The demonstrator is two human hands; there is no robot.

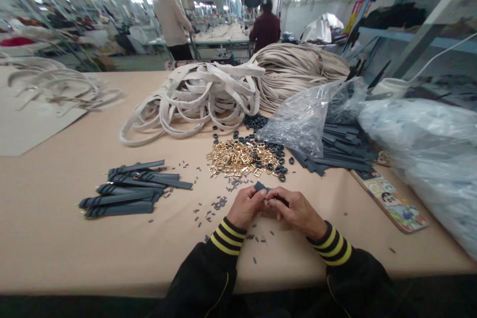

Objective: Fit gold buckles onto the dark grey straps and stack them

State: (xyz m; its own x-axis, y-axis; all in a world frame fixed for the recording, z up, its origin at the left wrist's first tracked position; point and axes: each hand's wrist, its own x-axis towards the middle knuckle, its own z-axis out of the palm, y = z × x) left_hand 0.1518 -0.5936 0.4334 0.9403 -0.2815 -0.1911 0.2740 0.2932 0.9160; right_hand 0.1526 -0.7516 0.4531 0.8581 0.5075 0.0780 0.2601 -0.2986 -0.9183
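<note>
Both hands meet over the near middle of the table. My left hand is closed on a dark blue-grey strap, whose end sticks up past the thumb. My right hand is closed too, its thumb and forefinger pinching the same strap where the hands meet. Fingers cover most of the strap, and I cannot make out whether a buckle is on it. Just beyond the hands lies a pile of gold buckles, with dark strap loops along its right side. Small dark offcuts are scattered to the left.
Finished-looking dark straps are stacked at left. Behind the buckles lie coiled beige straps. At right are loose dark strips, clear plastic bags and a phone in a cartoon case. Two people stand farther back.
</note>
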